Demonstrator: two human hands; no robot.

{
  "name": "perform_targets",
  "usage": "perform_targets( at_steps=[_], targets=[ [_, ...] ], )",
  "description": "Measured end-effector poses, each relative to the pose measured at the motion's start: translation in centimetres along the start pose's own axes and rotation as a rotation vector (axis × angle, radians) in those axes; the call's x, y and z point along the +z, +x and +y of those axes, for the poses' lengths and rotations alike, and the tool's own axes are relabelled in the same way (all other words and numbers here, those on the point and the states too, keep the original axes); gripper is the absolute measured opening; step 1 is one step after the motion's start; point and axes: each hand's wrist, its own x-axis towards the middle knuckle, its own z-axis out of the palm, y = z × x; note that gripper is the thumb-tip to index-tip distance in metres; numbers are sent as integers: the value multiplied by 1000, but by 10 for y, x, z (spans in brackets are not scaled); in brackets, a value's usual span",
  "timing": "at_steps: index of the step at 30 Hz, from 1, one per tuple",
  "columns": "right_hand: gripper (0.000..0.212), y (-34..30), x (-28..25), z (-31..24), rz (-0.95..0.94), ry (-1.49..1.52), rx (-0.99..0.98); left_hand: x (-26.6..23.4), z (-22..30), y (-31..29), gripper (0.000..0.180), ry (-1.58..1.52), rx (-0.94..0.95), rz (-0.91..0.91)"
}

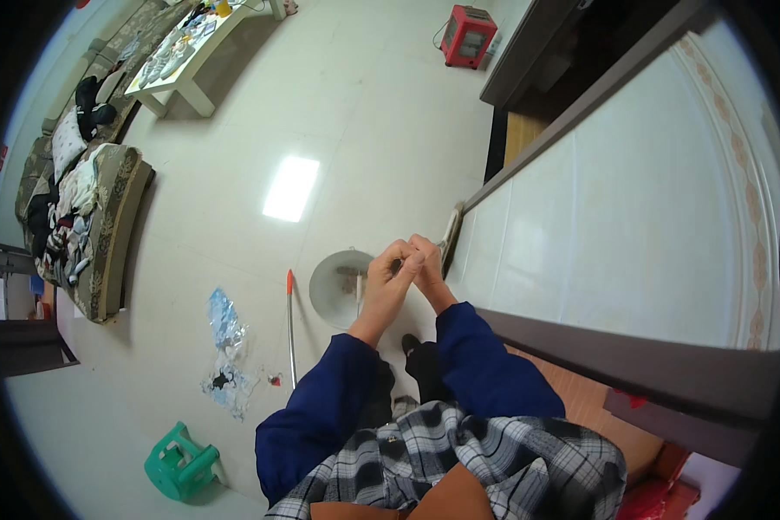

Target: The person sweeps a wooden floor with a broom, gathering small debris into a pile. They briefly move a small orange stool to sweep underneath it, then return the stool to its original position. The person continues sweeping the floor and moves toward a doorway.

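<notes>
Both my hands are raised in front of me and meet at the fingertips. My left hand [386,284] is closed, its fingers curled and the thumb pressed toward the other hand. My right hand [428,270] is closed against it. A small dark spot shows inside the left hand's curl, but whatever the fingers hold is too small or hidden to name. Below and to the left of the hands, a round pale grey basin [322,290] stands on the floor. Something brownish and a light stick-like piece show inside it, partly covered by my left hand.
A metal pole [291,334] with an orange end lies left of the basin. Crumpled plastic wrapping [227,347] is further left, and a green stool [180,464] at lower left. A couch [113,234], low table [191,61] and red heater-like box [469,36] stand farther off. A tiled wall [607,217] bounds the right.
</notes>
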Motion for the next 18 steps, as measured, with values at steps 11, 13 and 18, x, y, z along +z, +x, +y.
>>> perform_targets(
  at_steps=[11,13,18],
  targets=[
    [30,97,96,16,67,463,201,-47,9,133,25,220,-43,103],
    [28,113,72,-28,36,594,249,-23,39,148,27,254,-24,92],
    [21,134,14,-104,180,1346,176,31,29,174,21,751,358,-58]
  ],
)
